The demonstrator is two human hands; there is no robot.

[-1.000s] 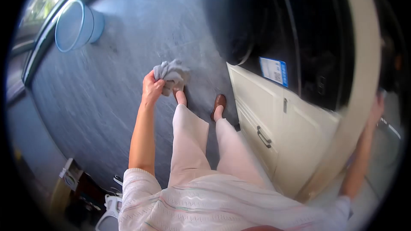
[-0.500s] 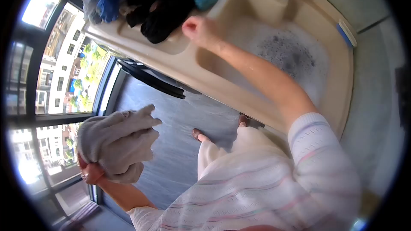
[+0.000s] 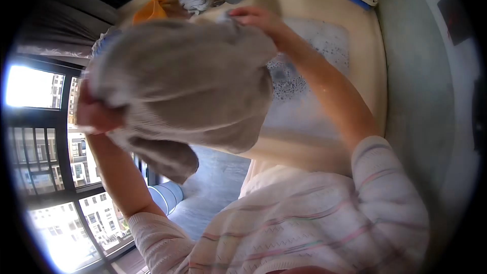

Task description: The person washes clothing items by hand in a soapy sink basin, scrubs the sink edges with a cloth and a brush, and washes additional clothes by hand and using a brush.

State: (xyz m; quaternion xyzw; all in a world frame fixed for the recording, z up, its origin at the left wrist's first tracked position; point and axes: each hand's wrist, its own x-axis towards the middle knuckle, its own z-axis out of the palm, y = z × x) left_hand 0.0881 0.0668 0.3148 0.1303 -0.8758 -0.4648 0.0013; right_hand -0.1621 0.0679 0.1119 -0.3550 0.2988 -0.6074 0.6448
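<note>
Fingers (image 3: 247,13) of left hand (image 3: 99,113) and right hand (image 3: 263,23) closed around grey-brown cloth (image 3: 190,81)

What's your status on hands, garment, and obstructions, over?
Left hand, right hand: both gripping taupe knit garment. Garment aloft, spread between hands, partly blocking view of sudsy sink. No obstruction visible; area behind garment hidden.

Head-worn camera, wide, facing forward and down. My striped top (image 3: 294,223) near at 6 o'clock; left hand (image 3: 99,114) close at 9, right hand (image 3: 261,20) at 12; sink (image 3: 366,71) below, 2.
</note>
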